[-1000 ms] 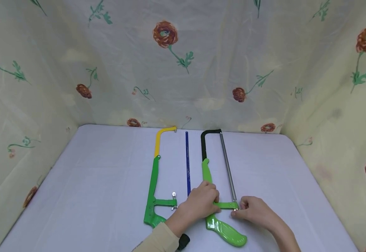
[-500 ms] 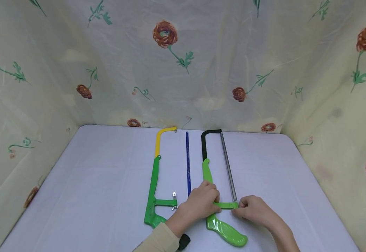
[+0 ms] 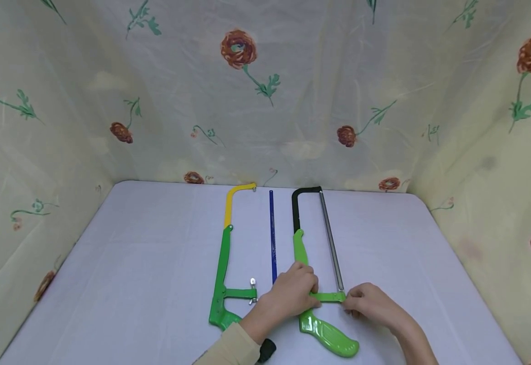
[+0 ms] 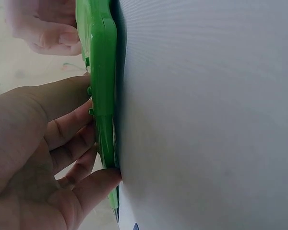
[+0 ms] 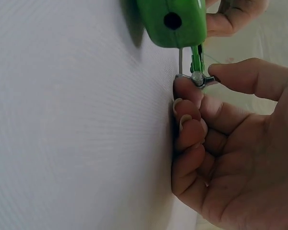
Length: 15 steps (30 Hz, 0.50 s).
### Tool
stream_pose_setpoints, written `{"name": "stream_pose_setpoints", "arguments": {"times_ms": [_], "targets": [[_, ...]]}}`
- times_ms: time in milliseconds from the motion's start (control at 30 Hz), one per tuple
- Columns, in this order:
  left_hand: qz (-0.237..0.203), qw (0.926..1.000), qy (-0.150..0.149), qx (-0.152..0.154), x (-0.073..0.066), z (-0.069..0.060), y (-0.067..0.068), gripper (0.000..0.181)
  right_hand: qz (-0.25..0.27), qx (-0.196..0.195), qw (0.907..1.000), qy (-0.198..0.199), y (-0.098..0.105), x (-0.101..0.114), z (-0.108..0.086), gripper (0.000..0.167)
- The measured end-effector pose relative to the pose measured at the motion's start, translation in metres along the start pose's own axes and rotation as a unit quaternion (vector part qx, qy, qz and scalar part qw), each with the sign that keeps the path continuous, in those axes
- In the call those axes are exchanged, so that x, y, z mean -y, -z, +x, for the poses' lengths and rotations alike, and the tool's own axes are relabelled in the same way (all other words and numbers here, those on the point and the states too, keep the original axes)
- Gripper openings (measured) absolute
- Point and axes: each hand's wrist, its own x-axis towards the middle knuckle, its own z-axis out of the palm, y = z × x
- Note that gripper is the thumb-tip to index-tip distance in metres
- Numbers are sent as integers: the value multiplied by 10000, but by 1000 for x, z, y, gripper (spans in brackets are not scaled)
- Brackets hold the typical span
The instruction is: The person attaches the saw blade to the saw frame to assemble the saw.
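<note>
In the head view a hacksaw with a light green handle (image 3: 331,338) and black front arm lies on the table. Its grey blade (image 3: 331,238) spans the frame. My left hand (image 3: 292,291) grips the frame above the handle; in the left wrist view its fingers lie along the green edge (image 4: 103,91). At the blade's near end is my right hand (image 3: 371,305). The right wrist view shows its thumb and index finger on either side of a metal wing nut (image 5: 197,78), the other fingers curled below.
Left of my left hand lies a second hacksaw (image 3: 222,263), green and yellow, its blade side open. Between the two saws is a loose blue blade (image 3: 272,228), its near end hidden by my left hand. A floral curtain (image 3: 292,91) surrounds the white table (image 3: 146,284).
The right thumb and fingers have shifted slightly at the wing nut, and the hand has moved a little to the right. My left hand and both saws stay in place.
</note>
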Motion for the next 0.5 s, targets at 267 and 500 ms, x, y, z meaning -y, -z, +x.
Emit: {"name": "stream_pose_setpoints", "arguments": {"times_ms": [267,500], "targets": [[-44,10000,-24,16,0,0,1,19,313,444,9985,106,7,-3,0,22],[-42,10000,-48,-1,1,0,0,19,504,755,9952,375,9,-7,-1,21]]}}
